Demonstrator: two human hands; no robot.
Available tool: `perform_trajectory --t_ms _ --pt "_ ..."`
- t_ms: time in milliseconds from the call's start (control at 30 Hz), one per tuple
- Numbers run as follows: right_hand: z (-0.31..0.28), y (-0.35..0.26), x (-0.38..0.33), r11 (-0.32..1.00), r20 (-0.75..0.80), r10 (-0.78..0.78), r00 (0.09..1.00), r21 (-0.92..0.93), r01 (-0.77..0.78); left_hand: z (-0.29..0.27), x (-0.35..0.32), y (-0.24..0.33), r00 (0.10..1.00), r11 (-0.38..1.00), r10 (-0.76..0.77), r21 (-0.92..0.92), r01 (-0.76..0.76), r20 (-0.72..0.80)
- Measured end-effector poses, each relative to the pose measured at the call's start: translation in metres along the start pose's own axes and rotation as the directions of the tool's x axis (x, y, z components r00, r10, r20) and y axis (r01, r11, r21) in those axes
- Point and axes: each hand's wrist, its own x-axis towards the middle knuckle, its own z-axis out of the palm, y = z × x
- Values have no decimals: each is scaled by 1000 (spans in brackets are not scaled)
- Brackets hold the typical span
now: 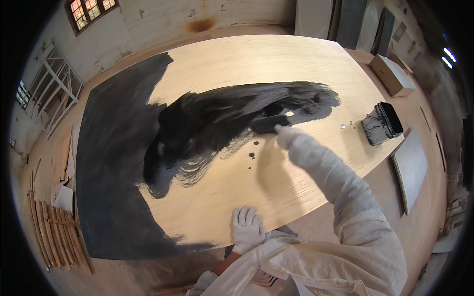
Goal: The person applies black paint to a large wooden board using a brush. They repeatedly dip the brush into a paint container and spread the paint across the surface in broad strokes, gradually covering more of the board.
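A large pale wooden board (217,209) lies flat before me, partly coated in black paint (113,163). Gloved in white, my right hand (287,137) is closed on a paint-blackened applicator (269,124); whether it is a brush or a pad, I cannot tell. The applicator rests on the wet black streaks right of the board's middle. My left hand (247,229), also in a white glove, lies flat on the near edge with its fingers stretched out, holding nothing. Toward the right end of the board stands a paint-smeared black bucket (380,123).
Small black drips (252,155) dot the bare wood. Right of the board are a cardboard box (392,74) and a leaning grey panel (411,170). Wooden sticks (54,232) stand at the left, below a white metal frame (57,89). More panels (350,22) lean at the back wall.
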Motion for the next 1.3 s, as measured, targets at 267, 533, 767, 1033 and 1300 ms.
perform_trajectory --t_ms 267,533,767,1033,1300 --pt "-77 107 73 997 -153 44 987 72 -33 7 1 4 1000 997 22 70 -23 23" --pt "-82 69 57 912 24 -146 989 -384 144 4 5 5 999 997 -2 80 -2 49" --pt "-74 9 49 919 -28 -222 975 -341 199 5 5 11 1000 981 12 192 -12 -1" --pt "20 -12 -11 803 172 -346 922 -455 386 -9 12 14 999 992 -7 124 2 35" --pt "39 -25 -51 731 212 -403 890 -510 453 -3 16 10 1000 996 -2 95 -1 28"
